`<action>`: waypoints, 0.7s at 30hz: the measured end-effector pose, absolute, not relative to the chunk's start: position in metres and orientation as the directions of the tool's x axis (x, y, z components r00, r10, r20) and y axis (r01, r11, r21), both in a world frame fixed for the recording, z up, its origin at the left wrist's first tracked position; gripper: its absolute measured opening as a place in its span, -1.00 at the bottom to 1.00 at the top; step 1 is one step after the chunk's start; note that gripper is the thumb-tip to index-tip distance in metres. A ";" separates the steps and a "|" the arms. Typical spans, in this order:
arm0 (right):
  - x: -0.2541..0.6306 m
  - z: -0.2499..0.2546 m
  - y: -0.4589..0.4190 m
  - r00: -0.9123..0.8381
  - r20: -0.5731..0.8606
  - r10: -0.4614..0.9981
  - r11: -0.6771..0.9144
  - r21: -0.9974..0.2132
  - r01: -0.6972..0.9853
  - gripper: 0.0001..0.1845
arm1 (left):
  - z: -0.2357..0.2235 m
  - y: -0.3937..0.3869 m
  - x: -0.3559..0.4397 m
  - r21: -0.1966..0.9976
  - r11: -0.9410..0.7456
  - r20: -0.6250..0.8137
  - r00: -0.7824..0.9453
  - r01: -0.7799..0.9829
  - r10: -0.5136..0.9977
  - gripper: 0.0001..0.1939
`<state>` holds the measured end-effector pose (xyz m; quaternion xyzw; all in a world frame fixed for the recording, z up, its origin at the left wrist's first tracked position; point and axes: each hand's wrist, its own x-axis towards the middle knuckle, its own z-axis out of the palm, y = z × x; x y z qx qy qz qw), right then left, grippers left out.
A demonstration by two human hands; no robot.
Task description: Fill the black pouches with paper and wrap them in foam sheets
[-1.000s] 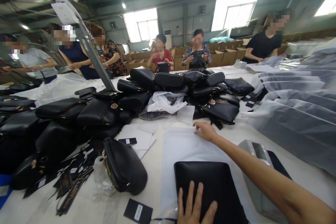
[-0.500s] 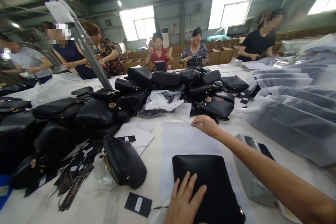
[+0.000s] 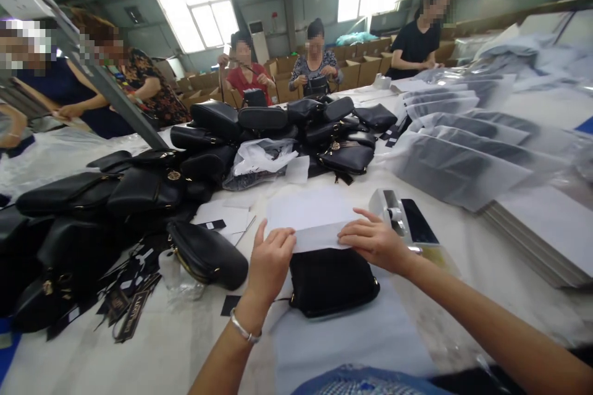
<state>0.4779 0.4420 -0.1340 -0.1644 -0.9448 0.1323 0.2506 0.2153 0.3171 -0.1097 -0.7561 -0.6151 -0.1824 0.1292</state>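
Note:
A black handbag (image 3: 331, 287) lies in front of me on a white wrapping sheet (image 3: 343, 339). The sheet's far part is folded back over the bag's far edge. My left hand (image 3: 272, 256) has its fingers closed on the left end of that fold. At the right end, my right hand (image 3: 377, 239) grips the same fold with bent fingers. Part of the bag is hidden beneath the paper. Beside my left wrist lies a black tag (image 3: 230, 305), and a thin cord runs from the bag's left side.
Several black bags (image 3: 148, 191) are heaped to the left and at the back. A tape dispenser (image 3: 389, 210) stands right of my right hand. Bags in translucent wrapping (image 3: 463, 160) and stacked boards (image 3: 542, 228) lie right. Loose straps and tags (image 3: 130, 308) lie left. Co-workers stand opposite.
My left hand has left the bag's surface and now holds the sheet. The right hand has drawn the sheet's far edge back over the bag. The bag has shifted away from me.

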 end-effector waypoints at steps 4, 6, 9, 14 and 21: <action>0.488 -0.163 0.422 -0.750 0.526 0.401 0.912 -0.302 0.276 -0.68 | -0.145 0.285 0.218 0.057 -0.261 0.403 0.216 0.964 0.889 -0.78; 0.491 -0.176 0.415 -0.729 0.565 0.388 0.921 -0.278 0.275 -0.67 | -0.160 0.274 0.218 0.099 -0.275 0.399 0.215 0.956 0.891 -0.75; 0.495 -0.193 0.410 -0.712 0.612 0.345 0.938 -0.240 0.248 -0.62 | -0.170 0.266 0.217 0.146 -0.290 0.385 0.215 0.946 0.897 -0.76; 0.498 -0.210 0.412 -0.715 0.637 0.288 0.957 -0.182 0.224 -0.57 | -0.154 0.277 0.236 0.139 -0.238 0.352 0.176 0.961 0.919 -0.72; 0.511 -0.212 0.391 -0.733 0.541 0.413 0.911 -0.263 0.319 -0.60 | -0.164 0.291 0.285 0.091 -0.260 0.169 0.242 0.961 0.955 -0.36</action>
